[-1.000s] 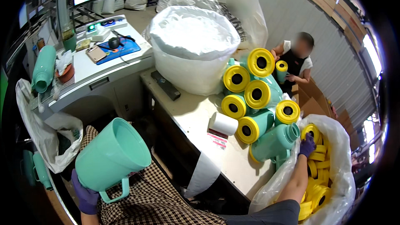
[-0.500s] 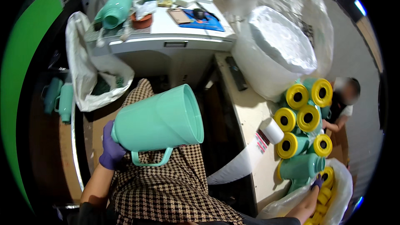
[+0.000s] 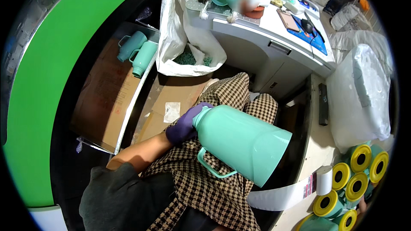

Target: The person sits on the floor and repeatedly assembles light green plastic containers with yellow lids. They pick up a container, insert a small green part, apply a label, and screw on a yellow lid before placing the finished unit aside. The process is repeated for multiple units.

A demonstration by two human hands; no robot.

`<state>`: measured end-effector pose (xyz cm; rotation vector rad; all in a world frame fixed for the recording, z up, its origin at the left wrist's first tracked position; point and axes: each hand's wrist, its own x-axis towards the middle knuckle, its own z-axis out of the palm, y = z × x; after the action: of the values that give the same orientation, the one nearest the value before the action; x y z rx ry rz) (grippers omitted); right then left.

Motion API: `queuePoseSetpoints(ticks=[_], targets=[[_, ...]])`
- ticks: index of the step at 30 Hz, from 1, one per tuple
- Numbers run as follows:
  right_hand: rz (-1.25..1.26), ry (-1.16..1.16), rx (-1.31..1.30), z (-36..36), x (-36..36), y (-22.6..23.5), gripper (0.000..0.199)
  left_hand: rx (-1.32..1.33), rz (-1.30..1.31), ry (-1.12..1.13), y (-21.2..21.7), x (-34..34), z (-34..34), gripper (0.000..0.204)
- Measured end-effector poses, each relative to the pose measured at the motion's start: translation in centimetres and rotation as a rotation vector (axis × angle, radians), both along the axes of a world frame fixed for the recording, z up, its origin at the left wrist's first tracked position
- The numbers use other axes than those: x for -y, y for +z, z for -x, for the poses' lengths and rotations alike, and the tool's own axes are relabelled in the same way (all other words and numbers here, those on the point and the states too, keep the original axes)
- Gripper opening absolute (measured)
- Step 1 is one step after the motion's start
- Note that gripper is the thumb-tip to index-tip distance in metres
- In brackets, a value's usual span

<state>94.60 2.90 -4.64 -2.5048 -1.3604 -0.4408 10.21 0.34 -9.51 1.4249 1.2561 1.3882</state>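
My left hand (image 3: 186, 126), in a purple glove, is closed round the narrow neck of a mint-green thermos flask shell (image 3: 239, 139). The shell lies slantwise over my lap, with its wide end toward the lower right and its loop handle on the near side. My lap is covered by a brown-and-black checked cloth (image 3: 190, 188). My right hand is out of the picture. At the lower right stand several mint-green shells with yellow rings (image 3: 356, 187) on their ends.
A box (image 3: 102, 90) at left holds two green shells (image 3: 144, 59). A white sack (image 3: 173, 30) with green bits stands ahead. On the white desk (image 3: 265, 30) lie a phone and mouse. At right are a label roll (image 3: 324, 179), a plastic bag (image 3: 359, 98) and part of another person's hand (image 3: 363, 205).
The view has swung left and down. The left hand still holds the shell, whose wide end now tips toward the lower right. My right hand, earlier beside the ringed shells, has left view.
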Motion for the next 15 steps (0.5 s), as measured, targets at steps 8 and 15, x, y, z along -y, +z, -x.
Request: queuePoseSetpoints(ticks=[8, 15], targets=[[0.012, -0.02, -0.03, -0.2, -1.6, -0.8, 0.067, 0.098, 0.034, -0.071, -0.6, -1.3, -0.3, 0.048], [0.01, -0.051, -0.018, -0.7, -1.4, -0.6, 0.067, -0.005, -0.044, -0.062, -0.5, -1.3, 0.0, 0.046]])
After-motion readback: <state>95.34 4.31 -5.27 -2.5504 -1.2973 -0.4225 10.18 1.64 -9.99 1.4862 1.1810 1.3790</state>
